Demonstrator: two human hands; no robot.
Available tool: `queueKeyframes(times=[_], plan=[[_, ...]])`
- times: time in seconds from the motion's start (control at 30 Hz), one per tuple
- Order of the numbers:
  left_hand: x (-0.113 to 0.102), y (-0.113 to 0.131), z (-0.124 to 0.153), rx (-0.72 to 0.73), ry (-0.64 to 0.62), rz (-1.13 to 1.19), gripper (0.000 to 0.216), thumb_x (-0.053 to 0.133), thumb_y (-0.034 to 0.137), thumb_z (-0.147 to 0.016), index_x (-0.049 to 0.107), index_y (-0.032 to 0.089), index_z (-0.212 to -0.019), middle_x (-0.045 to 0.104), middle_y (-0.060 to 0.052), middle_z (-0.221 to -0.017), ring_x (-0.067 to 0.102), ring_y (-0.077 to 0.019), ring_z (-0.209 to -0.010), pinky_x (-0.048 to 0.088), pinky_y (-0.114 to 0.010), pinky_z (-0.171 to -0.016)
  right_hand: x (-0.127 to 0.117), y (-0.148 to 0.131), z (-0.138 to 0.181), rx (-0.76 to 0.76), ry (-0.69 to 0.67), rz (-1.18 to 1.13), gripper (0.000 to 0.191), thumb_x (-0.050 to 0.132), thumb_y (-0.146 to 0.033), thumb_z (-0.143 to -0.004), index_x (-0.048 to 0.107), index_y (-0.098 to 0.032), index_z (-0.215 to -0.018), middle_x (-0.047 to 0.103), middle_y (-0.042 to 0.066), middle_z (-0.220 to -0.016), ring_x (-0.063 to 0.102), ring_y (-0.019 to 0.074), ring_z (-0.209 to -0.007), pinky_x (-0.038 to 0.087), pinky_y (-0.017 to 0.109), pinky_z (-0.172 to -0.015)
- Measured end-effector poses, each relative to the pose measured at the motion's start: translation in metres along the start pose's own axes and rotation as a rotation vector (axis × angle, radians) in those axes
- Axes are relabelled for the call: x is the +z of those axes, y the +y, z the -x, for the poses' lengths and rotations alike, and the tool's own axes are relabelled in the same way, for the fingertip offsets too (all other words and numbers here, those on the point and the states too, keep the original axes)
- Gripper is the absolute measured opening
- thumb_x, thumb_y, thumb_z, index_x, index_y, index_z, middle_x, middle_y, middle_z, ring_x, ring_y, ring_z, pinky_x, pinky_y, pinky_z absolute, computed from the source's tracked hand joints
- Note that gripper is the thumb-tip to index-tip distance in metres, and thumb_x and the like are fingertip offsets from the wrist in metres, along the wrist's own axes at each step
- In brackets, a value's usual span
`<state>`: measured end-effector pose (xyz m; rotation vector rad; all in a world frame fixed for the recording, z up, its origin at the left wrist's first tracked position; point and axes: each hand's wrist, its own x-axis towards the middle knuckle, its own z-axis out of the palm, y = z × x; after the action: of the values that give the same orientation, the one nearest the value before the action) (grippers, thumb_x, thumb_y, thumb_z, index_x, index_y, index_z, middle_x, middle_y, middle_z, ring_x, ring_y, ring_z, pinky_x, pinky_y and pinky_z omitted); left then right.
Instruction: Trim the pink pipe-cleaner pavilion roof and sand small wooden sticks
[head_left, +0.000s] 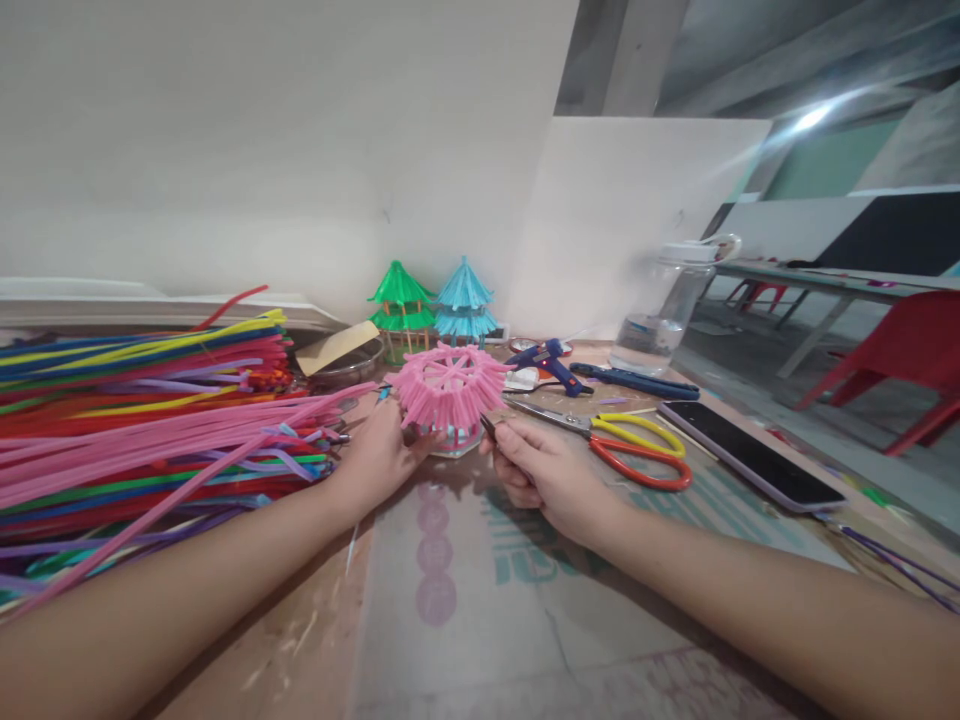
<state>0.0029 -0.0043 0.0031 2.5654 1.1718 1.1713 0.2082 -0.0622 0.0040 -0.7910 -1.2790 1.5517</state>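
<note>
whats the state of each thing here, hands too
pink pipe-cleaner roof, upright, held by left hand
left hand, gripping the roof
right hand, pinching a small dark piece at its edge
scissors, shut, lying flat
phone, screen dark
water bottle, capped, nearly empty
glue gun, lying on its side

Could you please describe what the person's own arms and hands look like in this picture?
The left forearm and the right forearm are bare right to the picture's edges: no sleeve or cuff shows. The left hand and the right hand wear no gloves, and no watch, bracelet or ring shows on the parts in view.
</note>
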Motion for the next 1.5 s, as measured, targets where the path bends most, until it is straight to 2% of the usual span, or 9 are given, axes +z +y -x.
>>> queueKeyframes(times=[0.43,1.0,1.23,1.5], plan=[[0.0014,-0.0038,0.0019,0.015,0.006,-0.039,0.032,0.055,0.037,-0.088,0.056,0.018,-0.114,0.063,-0.015,-0.12,0.056,-0.0319,-0.117,0.044,-0.049,-0.1,-0.0007,-0.0019,-0.0002,0.019,-0.011,-0.027,0.046,0.072,-0.059,-0.07,0.053,-0.018,-0.079,0.035,-0.011,-0.048,0.018,0.0023,-0.037,0.009,0.019,-0.037],[0.0021,-0.0043,0.0012,-0.034,-0.008,-0.005,0.033,0.056,0.042,-0.088,0.057,0.018,-0.11,0.064,-0.015,-0.113,0.058,-0.0323,-0.112,0.045,-0.05,-0.098,-0.0012,-0.0009,-0.0005,0.007,-0.012,-0.02,0.046,0.07,-0.061,-0.071,0.052,-0.019,-0.078,0.036,-0.011,-0.046,0.018,0.003,-0.036,0.01,0.019,-0.037],[0.0022,-0.0038,0.0007,-0.017,0.0,0.016,0.036,0.055,0.043,-0.089,0.056,0.018,-0.114,0.061,-0.015,-0.121,0.056,-0.0325,-0.117,0.044,-0.05,-0.099,0.0001,-0.0016,0.0001,0.007,-0.002,-0.014,0.05,0.072,-0.063,-0.068,0.055,-0.017,-0.08,0.036,-0.01,-0.05,0.02,0.0029,-0.039,0.009,0.019,-0.039],[0.0019,-0.003,0.0007,-0.023,0.0,0.021,0.037,0.054,0.045,-0.089,0.056,0.018,-0.114,0.061,-0.015,-0.12,0.056,-0.0326,-0.117,0.043,-0.05,-0.101,-0.0007,-0.0014,0.0001,-0.003,0.009,0.005,0.047,0.07,-0.061,-0.071,0.054,-0.018,-0.08,0.036,-0.01,-0.05,0.019,0.0035,-0.039,0.01,0.02,-0.039]])
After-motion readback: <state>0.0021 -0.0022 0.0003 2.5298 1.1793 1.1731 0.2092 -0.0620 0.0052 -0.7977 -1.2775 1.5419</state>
